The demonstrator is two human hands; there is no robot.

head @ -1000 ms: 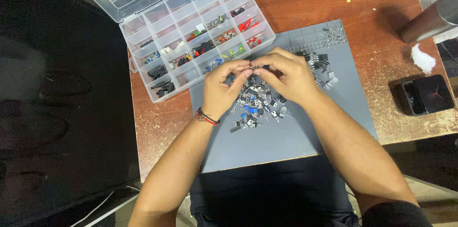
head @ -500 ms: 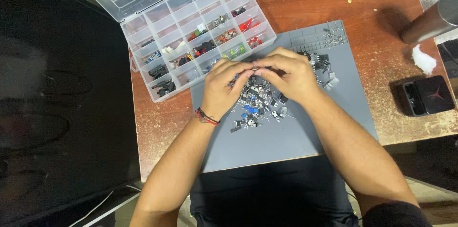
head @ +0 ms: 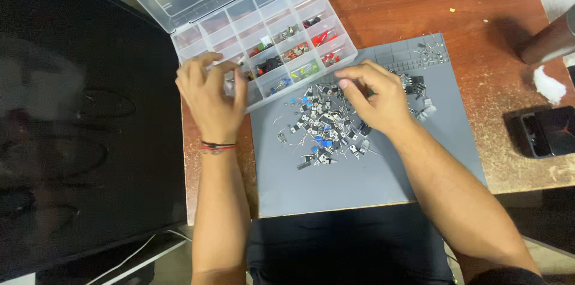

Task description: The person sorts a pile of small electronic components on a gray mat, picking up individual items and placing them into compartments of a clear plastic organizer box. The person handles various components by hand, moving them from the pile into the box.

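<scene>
While the brown table carries a grey mat, the clear compartment box lies open beside it. The left hand pinches 1 small part over the box; the right hand, fingers narrow, touches the component pile.

Two hands are seen, a left hand and a right hand. One clear compartment box, one grey mat and one heap of small electronic parts, too many to be counted, are seen. One black case and one white wad are seen.
</scene>
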